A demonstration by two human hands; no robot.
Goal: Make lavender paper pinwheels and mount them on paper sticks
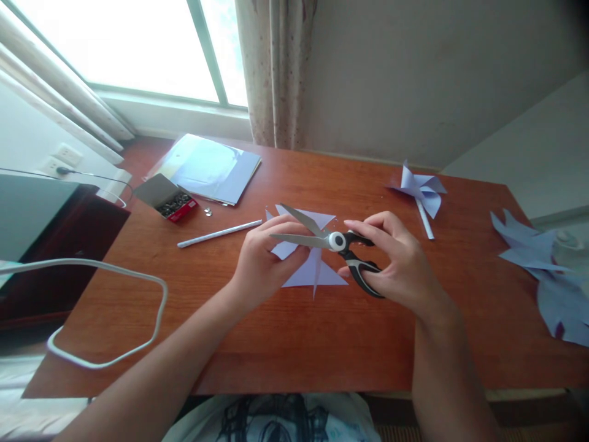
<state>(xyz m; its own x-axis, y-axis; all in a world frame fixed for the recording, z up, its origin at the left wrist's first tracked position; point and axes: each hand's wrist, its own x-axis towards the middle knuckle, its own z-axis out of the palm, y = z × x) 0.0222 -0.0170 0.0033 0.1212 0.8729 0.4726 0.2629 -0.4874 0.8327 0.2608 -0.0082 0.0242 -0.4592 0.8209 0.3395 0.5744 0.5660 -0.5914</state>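
Observation:
My left hand (262,258) pinches a pale lilac paper square (307,270) cut into triangular flaps, lifting its left part off the wooden table (322,344). My right hand (396,261) grips the black handles of a pair of scissors (331,240). The steel blades are parted and point left over the paper, close to my left fingers.
A white rolled paper stick (218,234) lies left of my hands. Behind it sit an open box of pins (171,201), loose pins (208,212) and a stack of paper sheets (207,169). A finished paper pinwheel (421,190) lies at right; paper scraps (547,270) at far right. A white cable (115,307) loops at left.

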